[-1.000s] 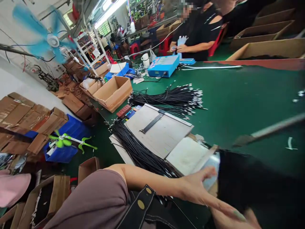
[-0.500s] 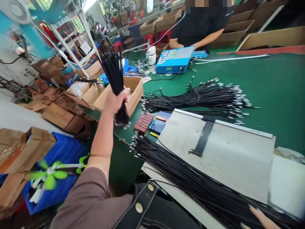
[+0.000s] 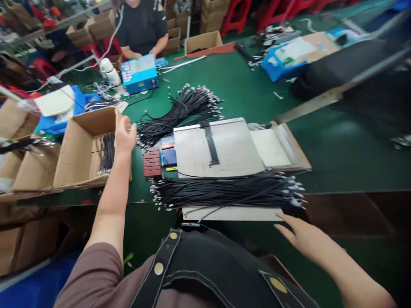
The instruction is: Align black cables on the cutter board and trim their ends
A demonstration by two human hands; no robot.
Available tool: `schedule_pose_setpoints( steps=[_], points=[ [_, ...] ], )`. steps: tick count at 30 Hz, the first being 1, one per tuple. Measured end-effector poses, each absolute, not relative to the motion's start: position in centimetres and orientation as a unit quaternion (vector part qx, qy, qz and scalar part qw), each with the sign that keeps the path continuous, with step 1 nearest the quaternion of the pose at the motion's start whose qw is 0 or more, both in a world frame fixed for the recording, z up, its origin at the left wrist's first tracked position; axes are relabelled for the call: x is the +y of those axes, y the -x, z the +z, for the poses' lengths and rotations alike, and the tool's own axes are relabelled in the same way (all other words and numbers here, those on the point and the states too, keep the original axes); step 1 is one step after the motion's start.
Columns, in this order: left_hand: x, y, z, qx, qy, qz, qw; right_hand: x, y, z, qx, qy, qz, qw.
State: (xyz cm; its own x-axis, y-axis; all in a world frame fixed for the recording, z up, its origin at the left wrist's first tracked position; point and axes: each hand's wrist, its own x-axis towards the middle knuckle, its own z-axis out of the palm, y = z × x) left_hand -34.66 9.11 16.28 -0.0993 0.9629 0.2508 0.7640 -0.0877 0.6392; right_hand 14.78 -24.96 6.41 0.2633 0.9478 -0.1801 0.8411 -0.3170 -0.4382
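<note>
My left hand (image 3: 125, 136) is at the right wall of a cardboard box (image 3: 72, 147), fingers loosely bent and a little apart. Whether it touches the wall is unclear. Inside that box a bundle of black cables (image 3: 107, 154) lies against the right side, partly hidden by my forearm. My right hand (image 3: 300, 231) is open and holds nothing, its fingertips by the right end of a pale board (image 3: 231, 213) at the table's front edge. Just beyond it, a long bundle of black cables (image 3: 224, 190) with light-coloured ends lies across the board.
Behind the cables sit a grey panel (image 3: 227, 149) with a black strap and a brown ridged block (image 3: 152, 161). More black cables (image 3: 180, 111) are heaped farther back. A blue device (image 3: 140, 73) stands before a person (image 3: 141, 30). A lamp arm (image 3: 308, 107) reaches in at right.
The cable bundle that my left hand held up is now in the cardboard box. My right hand has come off the long cables. The view has swung right.
</note>
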Motion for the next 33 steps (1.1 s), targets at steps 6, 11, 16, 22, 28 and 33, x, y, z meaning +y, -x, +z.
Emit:
schedule_pose_setpoints(
  steps=[6,11,16,22,28,33],
  points=[
    [-6.8,16.5,6.4,0.399,-0.864,0.017,0.308,-17.2,-18.2,3.8,-0.655,0.721,0.2,0.1],
    [-14.2,14.8,3.0,0.343,-0.911,-0.146,0.177,-16.6,-17.2,0.7,-0.796,0.592,0.127,-0.015],
    [-9.2,16.6,4.6,0.464,-0.853,-0.193,0.14,-15.2,-16.2,-0.8,-0.798,0.586,0.141,-0.024],
    [-7.1,18.0,5.9,0.461,-0.824,-0.259,0.204,-12.8,-17.8,-0.7,-0.812,0.554,0.183,-0.014],
    [-9.9,14.5,6.9,0.498,-0.817,-0.237,0.168,-12.8,-18.1,0.4,-0.821,0.544,0.168,-0.032],
    [-8.5,4.5,6.9,0.398,-0.875,-0.174,0.215,-10.2,-16.8,3.9,-0.835,0.515,0.175,-0.086]
  ],
)
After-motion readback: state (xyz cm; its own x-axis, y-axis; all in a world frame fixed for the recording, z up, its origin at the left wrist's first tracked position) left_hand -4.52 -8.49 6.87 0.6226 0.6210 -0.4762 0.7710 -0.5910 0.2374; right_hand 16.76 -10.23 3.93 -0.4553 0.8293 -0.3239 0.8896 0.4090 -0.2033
